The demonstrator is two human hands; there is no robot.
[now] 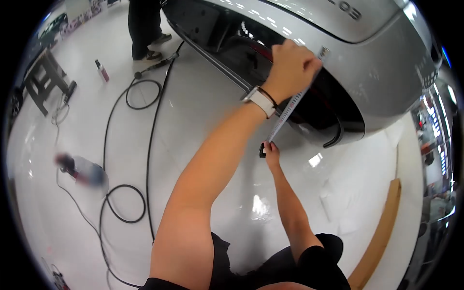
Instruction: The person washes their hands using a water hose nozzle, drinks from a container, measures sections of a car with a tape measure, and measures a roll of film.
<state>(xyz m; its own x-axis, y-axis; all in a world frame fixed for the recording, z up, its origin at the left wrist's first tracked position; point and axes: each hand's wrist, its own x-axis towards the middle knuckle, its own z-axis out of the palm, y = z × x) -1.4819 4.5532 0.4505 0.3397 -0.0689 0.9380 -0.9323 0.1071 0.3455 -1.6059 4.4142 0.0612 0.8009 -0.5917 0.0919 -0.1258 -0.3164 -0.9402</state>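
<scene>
A tape measure (262, 150) has its white blade (285, 116) pulled out and slanting up across the rear bumper of a silver car (386, 63). My left hand (292, 70), with a watch on its wrist, is closed on the blade near its upper end, close against the bumper. The blade's tip shows just past my fingers. Lower down, my right hand (272, 152) grips the dark case, partly hidden by the fingers, below the car's black lower trim (343, 111).
Black hose (150, 159) loops over the glossy floor at left. A blurred bottle-like object (84, 171), a small spray bottle (102, 70) and a grey stand (46, 79) are there too. A person's dark-trousered legs (143, 29) stand beyond. A long brown board (382, 232) lies at right.
</scene>
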